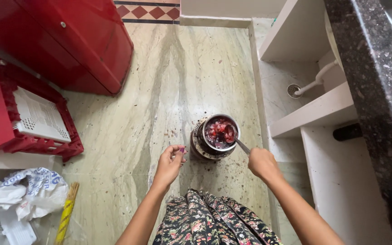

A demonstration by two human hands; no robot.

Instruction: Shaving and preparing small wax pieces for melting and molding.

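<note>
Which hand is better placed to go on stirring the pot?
The right hand: it holds the spoon already dipped in the pot. The left hand hovers beside it.

Pot on a small stove on the floor, with hands either side.

The pot sits on the stove; a spoon rests in it, held by the right hand. The left hand lies left of the stove. A crate and bag lie far left; shelves stand right.
</note>
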